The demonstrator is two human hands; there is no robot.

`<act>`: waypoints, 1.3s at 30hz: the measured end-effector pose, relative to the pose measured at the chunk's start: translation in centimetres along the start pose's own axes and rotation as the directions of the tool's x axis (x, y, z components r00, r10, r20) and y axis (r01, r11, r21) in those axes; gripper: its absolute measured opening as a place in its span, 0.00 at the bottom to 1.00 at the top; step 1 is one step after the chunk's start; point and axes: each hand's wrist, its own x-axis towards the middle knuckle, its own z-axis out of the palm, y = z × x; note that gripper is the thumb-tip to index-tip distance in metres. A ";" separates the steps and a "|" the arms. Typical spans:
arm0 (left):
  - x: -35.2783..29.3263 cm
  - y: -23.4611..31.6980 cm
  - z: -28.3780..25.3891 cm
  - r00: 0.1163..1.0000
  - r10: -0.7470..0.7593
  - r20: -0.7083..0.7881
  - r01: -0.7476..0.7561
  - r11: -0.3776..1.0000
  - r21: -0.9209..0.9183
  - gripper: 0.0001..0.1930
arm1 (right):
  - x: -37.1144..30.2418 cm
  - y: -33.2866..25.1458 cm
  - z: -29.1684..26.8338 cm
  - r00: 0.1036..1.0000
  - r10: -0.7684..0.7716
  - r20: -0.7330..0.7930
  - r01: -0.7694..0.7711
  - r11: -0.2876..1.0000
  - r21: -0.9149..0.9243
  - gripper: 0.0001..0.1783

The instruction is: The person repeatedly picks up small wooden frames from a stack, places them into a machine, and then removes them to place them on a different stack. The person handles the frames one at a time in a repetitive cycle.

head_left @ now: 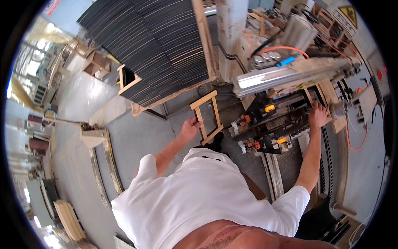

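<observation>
Wooden frame (204, 99) — left hand (190, 127) closed on side; right hand (317, 115) at machine (270, 144) — grip unclear.

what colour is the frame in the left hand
The frame is light tan with some black; head view.

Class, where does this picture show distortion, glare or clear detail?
Head view: the rim fades to black, and the long board at right bows; head view: bright patches at far left wash out detail; head view: the metal beam glints, the wooden frame looks clear.
</observation>
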 end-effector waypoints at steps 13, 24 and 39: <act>-8.6 9.3 -30.4 0.838 0.150 -0.524 -0.270 0.950 -0.159 0.15 | 1.2 -5.0 -3.7 0.979 0.202 -0.004 -0.200 0.974 0.110 0.13; 10.3 5.5 -54.5 0.834 -0.021 -0.552 -0.187 0.929 -0.318 0.14 | -4.3 -31.4 -11.2 0.893 0.447 -0.047 -0.263 0.605 0.751 0.09; 12.8 9.2 -45.9 0.490 0.624 -0.609 -0.277 0.774 0.570 0.23 | -6.5 -49.4 -31.7 0.991 0.084 -0.101 0.042 0.522 0.852 0.13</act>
